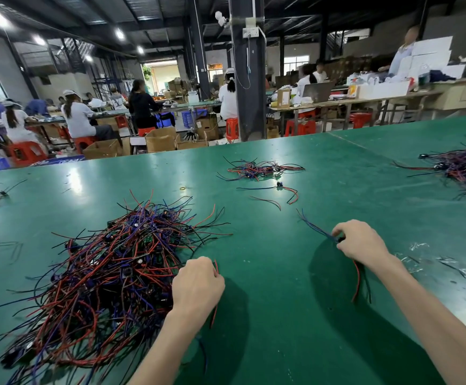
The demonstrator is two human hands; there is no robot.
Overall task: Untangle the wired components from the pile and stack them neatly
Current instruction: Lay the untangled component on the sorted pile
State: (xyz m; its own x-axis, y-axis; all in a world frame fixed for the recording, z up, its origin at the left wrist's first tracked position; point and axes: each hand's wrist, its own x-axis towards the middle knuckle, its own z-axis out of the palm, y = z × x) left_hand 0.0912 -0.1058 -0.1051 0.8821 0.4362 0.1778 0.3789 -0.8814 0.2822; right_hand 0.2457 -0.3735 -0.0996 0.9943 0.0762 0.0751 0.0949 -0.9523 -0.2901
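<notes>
Green table (295, 273) is bearing the tangled pile (109, 268); your left hand (197, 284) is pinching a red wire (214, 312), your right hand (361, 241) is gripping a wired component (340, 239).

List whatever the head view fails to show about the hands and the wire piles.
- Right hand: its closed fingers hide the dark component it grips.
- Left hand: the hand's back hides its grip on a red wire.
- Large tangled red, blue and black wire pile: bottom edge crops it.
- Far-right wire heap: right edge crops it.
</notes>
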